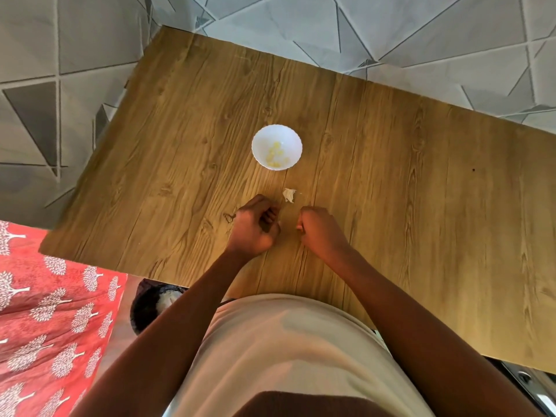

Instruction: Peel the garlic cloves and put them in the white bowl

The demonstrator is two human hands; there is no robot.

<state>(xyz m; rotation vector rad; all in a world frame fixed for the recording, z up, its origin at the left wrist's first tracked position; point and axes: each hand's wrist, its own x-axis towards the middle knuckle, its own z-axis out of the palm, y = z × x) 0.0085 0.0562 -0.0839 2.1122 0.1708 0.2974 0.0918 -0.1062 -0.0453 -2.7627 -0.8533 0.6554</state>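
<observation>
A small white bowl [293, 139] stands in the middle of the wooden table [421, 176], with several peeled yellowish garlic cloves [276, 155] inside. A whitish unpeeled piece of garlic [288, 195] lies on the table just below the bowl. My left hand [254, 228] rests on the table just left of and below that garlic, fingers curled inward, with nothing showing between them. My right hand [322, 231] rests to the right of it, curled into a loose fist, knuckles up. Nothing shows in its grip, and its palm is hidden.
A dark bin [147, 308] with white scraps in it sits on the floor under the table's near left edge. A red patterned cloth [45, 311] lies at the left. Grey patterned tiles [391, 31] surround the table.
</observation>
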